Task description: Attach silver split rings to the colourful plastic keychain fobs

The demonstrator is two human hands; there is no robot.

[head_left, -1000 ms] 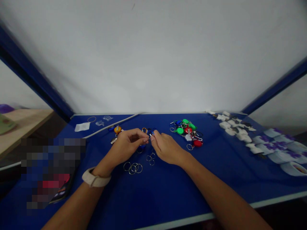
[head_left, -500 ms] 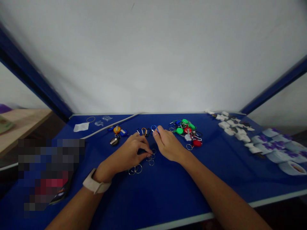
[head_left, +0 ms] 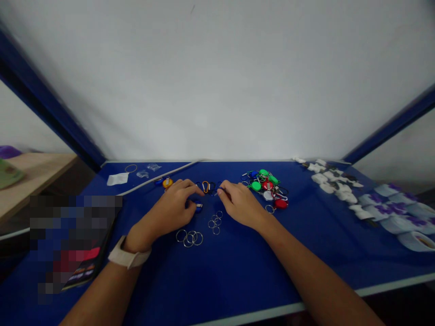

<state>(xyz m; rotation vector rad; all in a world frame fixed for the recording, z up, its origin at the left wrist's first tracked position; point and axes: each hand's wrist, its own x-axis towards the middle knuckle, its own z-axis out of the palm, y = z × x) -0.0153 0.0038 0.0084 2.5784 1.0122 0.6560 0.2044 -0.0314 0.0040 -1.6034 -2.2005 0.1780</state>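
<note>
My left hand (head_left: 171, 207) curls over a blue keychain tag (head_left: 199, 207), its fingertips reaching a row of small carabiners (head_left: 205, 186). It wears a pale watch band (head_left: 129, 253). My right hand (head_left: 240, 203) pinches a small blue carabiner (head_left: 220, 189) at its fingertips, just right of that row. Below the hands lie two groups of metal split rings, larger ones (head_left: 189, 238) and smaller ones (head_left: 215, 222). An orange round keychain (head_left: 167, 183) sits beyond my left hand.
A heap of green, red and white keychains (head_left: 265, 190) lies right of my right hand on the blue table (head_left: 217, 271). Further right are white pieces (head_left: 335, 183) and purple-printed white items (head_left: 387, 217). A pixelated object (head_left: 74, 240), a paper (head_left: 117, 179) and clear plastic (head_left: 147, 170) lie left.
My left hand has moved up and away from the small rings to the blue tag. My right hand has shifted left and lowered the blue carabiner toward the row.
</note>
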